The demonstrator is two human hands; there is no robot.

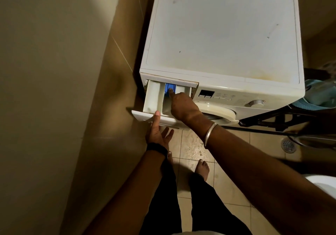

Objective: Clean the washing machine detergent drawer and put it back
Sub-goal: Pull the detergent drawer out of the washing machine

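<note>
The white detergent drawer [153, 98] is pulled far out of the washing machine [223, 35] at its top left corner. A blue insert [171, 86] sits at the back of the drawer's middle compartment. My right hand [181, 105] reaches into the drawer from above, its index finger pressing on the blue insert. My left hand [158, 133] is under the drawer's front panel, thumb up against the front edge, fingers spread below it.
A beige wall [54, 71] runs close on the left. The machine's round door [220, 114] and control dial [256, 103] are right of the drawer. A dark rack with a teal cloth [318, 94] stands at right, near a floor drain [288, 144]. My bare feet stand on tiled floor.
</note>
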